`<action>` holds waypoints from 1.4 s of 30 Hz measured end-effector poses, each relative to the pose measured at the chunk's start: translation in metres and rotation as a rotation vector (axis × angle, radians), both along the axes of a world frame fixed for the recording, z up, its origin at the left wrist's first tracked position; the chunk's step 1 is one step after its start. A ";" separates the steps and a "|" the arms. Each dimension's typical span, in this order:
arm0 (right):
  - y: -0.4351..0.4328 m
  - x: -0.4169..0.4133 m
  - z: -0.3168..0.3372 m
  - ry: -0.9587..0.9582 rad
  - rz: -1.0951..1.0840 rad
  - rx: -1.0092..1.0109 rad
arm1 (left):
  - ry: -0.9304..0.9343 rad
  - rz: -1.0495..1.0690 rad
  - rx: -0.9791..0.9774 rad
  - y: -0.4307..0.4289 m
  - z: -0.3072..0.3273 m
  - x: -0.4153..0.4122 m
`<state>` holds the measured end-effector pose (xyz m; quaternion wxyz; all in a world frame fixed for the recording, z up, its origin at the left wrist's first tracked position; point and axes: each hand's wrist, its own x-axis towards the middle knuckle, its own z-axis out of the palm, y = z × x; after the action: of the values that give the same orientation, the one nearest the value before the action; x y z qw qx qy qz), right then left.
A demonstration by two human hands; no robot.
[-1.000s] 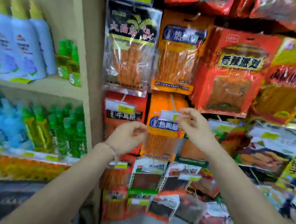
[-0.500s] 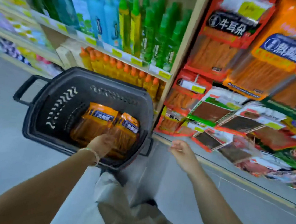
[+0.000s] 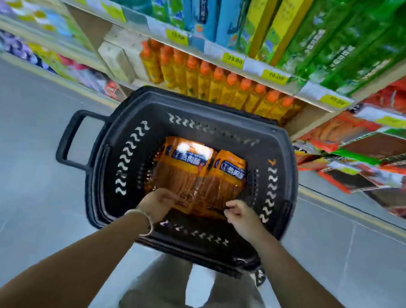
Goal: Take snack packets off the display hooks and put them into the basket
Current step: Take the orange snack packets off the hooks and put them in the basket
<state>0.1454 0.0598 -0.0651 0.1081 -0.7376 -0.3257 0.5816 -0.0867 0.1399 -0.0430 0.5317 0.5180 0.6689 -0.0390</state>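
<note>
I see the black basket (image 3: 201,113) standing on the grey floor (image 3: 21,159), just in front of the person's legs. Two orange snack packets lie flat in its bottom, side by side and touching: the left packet (image 3: 180,171) and the right packet (image 3: 224,183), both with their blue labels toward the far wall.

The left hand (image 3: 158,203), with a thin bracelet (image 3: 148,219) on its wrist, reaches into the basket. Its fingers are curled together and pinch the near edge of the left packet. The right hand (image 3: 241,217) is also inside the basket, fingers curled, with its fingertips at the near edge of the right packet. I cannot tell whether it actually grips that edge or only touches it.

Behind the basket a low shelf (image 3: 140,24) carries a row of orange-capped bottles (image 3: 228,89). To the right more snack packs (image 3: 373,146) hang on display, blurred.
</note>
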 end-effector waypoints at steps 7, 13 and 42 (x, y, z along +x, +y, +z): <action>0.020 -0.027 -0.078 0.021 -0.142 -0.298 | 0.080 0.002 -0.189 0.036 -0.068 -0.029; 0.045 -0.043 -0.136 0.059 -0.271 -0.342 | 0.074 0.017 -0.250 0.057 -0.110 -0.033; 0.063 -0.044 -0.127 0.220 -0.589 0.009 | -0.131 0.219 -0.347 0.062 -0.134 -0.044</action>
<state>0.1011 0.1229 -0.1921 0.3097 -0.7325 -0.0867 0.6000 -0.1307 0.2019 -0.1766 0.6563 0.3444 0.6685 -0.0620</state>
